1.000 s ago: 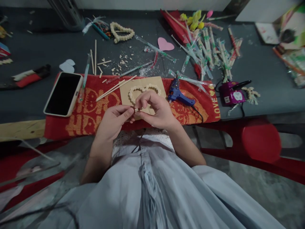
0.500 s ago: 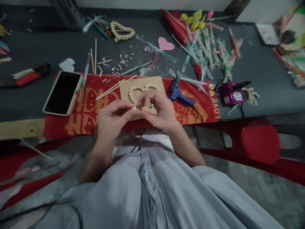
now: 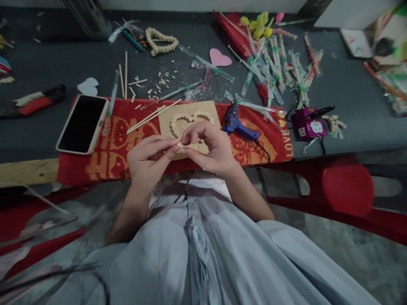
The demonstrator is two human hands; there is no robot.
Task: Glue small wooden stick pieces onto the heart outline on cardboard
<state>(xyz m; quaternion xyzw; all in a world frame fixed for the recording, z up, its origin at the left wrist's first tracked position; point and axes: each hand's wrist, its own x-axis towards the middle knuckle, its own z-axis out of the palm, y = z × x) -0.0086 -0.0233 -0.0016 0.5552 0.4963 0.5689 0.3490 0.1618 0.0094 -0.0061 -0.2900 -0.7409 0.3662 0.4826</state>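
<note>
Fingertips of my left hand pinch a small cluster of pale wooden stick pieces. From the other side my right hand meets it, thumb and curled fingers closed at the same cluster. Both hands hover over the near part of a tan cardboard sheet. On that sheet a heart outline of short stick pieces is partly covered by my right hand. Right of the sheet, a blue glue gun lies on the red towel. Long thin wooden sticks rest left of the heart.
A phone lies at the towel's left end. Behind are cut stick bits, a finished-looking stick heart, a pink paper heart and wrapped chopsticks. A purple device stands right. A red stool is below the table edge.
My left hand has turned and raised slightly, bringing the small stick cluster into view between the fingertips. My right hand keeps nearly the same place.
</note>
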